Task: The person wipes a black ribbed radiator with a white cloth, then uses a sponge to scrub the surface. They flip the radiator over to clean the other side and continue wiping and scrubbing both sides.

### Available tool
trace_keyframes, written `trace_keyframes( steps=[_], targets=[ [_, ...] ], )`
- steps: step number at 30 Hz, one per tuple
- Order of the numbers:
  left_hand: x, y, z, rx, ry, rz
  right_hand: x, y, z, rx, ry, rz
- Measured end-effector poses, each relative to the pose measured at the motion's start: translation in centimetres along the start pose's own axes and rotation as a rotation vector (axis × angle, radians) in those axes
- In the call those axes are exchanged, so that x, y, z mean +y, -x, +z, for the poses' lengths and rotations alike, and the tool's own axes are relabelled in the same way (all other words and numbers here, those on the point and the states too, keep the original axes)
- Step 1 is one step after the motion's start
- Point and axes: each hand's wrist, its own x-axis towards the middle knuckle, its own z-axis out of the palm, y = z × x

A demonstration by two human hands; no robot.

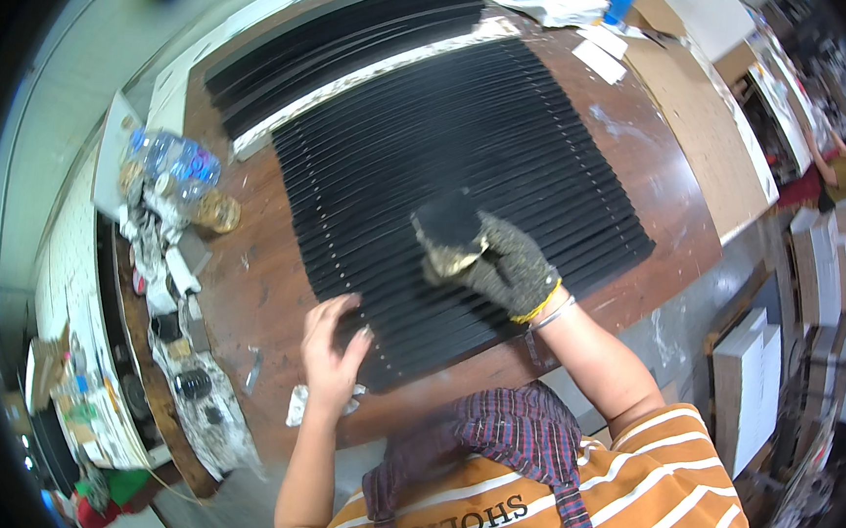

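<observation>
A row of black slats (433,127) lies side by side on the brown table, forming a large ribbed panel with lines of small pale marks near both ends. My right hand (516,271), in a dark knit glove with a yellow cuff, is closed around a blackened pad (449,219) with a beige edge. It is over the middle of the slats; blur hides whether the pad is sponge or cloth. At the panel's near left edge rests my bare left hand (333,351), fingers apart, holding nothing.
More black strips (360,44) lie behind a white bar (377,74) at the back. Plastic bottles (180,164) and stained rags stand at the left edge. Paper (599,61) and a cardboard sheet (693,116) are at the far right. Another person (841,171) is in the distance.
</observation>
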Motion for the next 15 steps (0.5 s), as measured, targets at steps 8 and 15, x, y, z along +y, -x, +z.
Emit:
trace_keyframes(
  steps=[8, 15],
  targets=[
    [4.4, -5.6, 10.3, -0.511, 1.091, -0.213, 1.7, 8.4, 0.2, 0.241, 0.256, -0.169],
    [8.5, -8.0, 16.1, -0.524, 1.088, -0.222, -5.5, 12.2, -7.1, 0.241, 1.174, -0.329]
  ],
)
